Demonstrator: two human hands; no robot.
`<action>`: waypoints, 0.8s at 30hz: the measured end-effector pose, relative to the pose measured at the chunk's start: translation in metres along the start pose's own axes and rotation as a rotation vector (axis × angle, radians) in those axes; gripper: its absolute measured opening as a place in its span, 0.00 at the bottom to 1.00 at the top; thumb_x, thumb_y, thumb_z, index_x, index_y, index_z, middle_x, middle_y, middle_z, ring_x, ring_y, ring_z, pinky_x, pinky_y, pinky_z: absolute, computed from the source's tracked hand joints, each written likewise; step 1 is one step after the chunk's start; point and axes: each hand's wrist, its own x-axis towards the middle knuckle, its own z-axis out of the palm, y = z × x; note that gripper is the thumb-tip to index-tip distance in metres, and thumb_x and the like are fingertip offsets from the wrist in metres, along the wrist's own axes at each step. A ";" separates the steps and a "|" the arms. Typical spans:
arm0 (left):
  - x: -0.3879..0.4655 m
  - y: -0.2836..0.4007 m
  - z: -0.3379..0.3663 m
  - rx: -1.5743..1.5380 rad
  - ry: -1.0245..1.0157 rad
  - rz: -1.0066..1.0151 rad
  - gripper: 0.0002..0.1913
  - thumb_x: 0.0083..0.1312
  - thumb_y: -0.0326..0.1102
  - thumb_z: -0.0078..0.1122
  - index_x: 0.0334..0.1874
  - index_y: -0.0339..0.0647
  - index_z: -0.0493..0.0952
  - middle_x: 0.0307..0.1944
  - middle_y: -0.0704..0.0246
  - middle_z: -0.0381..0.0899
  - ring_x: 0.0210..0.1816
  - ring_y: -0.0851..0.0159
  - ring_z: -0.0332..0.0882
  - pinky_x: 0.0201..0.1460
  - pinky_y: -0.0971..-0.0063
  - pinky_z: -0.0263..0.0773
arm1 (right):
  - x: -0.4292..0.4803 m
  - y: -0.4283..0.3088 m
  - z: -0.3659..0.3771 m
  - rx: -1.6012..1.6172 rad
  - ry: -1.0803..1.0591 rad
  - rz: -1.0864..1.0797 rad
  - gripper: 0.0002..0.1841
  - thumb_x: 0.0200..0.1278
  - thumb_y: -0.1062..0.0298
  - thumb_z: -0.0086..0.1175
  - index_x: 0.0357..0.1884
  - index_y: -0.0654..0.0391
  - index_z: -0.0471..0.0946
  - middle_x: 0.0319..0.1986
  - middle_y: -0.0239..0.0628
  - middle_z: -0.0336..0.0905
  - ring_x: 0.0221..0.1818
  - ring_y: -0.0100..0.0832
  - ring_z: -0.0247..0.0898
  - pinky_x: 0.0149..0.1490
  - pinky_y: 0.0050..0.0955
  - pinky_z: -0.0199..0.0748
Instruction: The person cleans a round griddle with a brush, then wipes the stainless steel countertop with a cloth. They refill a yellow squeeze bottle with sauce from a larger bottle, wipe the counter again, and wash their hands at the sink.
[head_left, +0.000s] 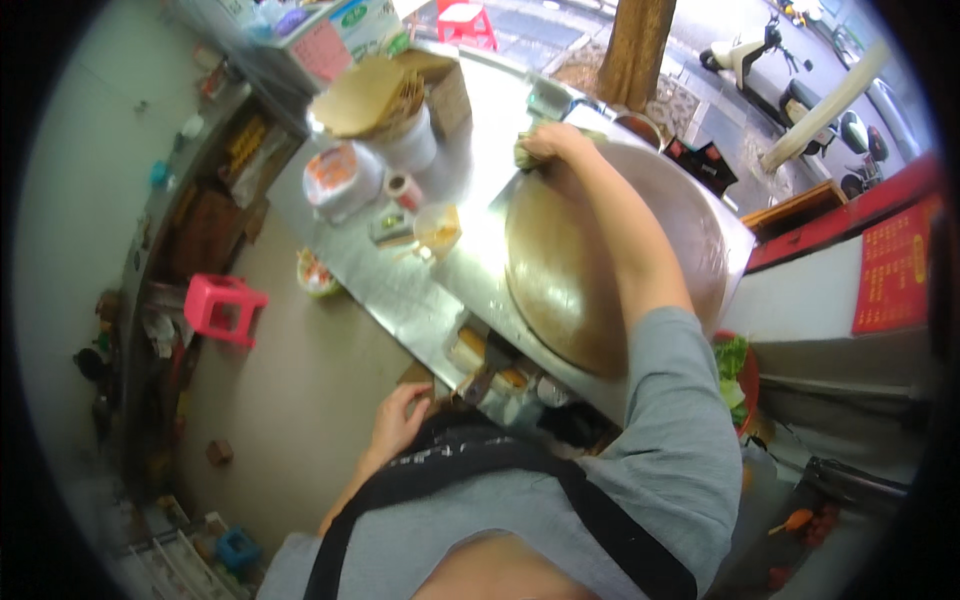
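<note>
At the far edge of a large round griddle plate (559, 274), my right hand (553, 141) presses down on a folded greenish cloth (526, 156). My right forearm stretches across the brown, shiny surface. My left hand (399, 421) hangs beside the counter's near edge, by my black apron (487, 450). Its fingers are loosely curved and apart from the thumb, and I see nothing held in it. Right by it, below the counter edge, are small containers (511, 379) with food in them.
On the steel counter (360, 277) stand a white tub topped with brown paper (360, 97), a bagged container (337, 180), a paper roll (403, 189) and a clear cup (437, 229). A pink stool (223, 307) is on the floor. A basin of leafy greens (731, 379) sits right.
</note>
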 end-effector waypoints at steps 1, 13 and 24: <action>0.005 0.002 -0.002 0.020 -0.029 0.033 0.13 0.63 0.31 0.57 0.49 0.39 0.78 0.45 0.59 0.80 0.45 0.56 0.79 0.48 0.70 0.73 | -0.005 -0.019 0.005 -0.037 -0.058 -0.026 0.26 0.57 0.47 0.43 0.46 0.56 0.80 0.47 0.45 0.79 0.50 0.45 0.75 0.54 0.37 0.71; 0.068 -0.001 -0.007 0.032 -0.434 0.464 0.12 0.62 0.31 0.57 0.47 0.40 0.77 0.40 0.62 0.78 0.36 0.56 0.79 0.38 0.68 0.74 | -0.280 -0.152 0.111 -0.491 0.210 -0.477 0.10 0.55 0.61 0.49 0.28 0.50 0.81 0.33 0.34 0.73 0.37 0.30 0.69 0.48 0.28 0.60; 0.130 -0.059 -0.076 0.095 -0.783 0.781 0.11 0.62 0.29 0.57 0.48 0.40 0.77 0.41 0.60 0.79 0.42 0.52 0.78 0.45 0.67 0.72 | -0.425 -0.138 0.174 0.211 1.085 0.658 0.10 0.50 0.77 0.52 0.37 0.57 0.71 0.38 0.43 0.69 0.44 0.47 0.69 0.47 0.39 0.67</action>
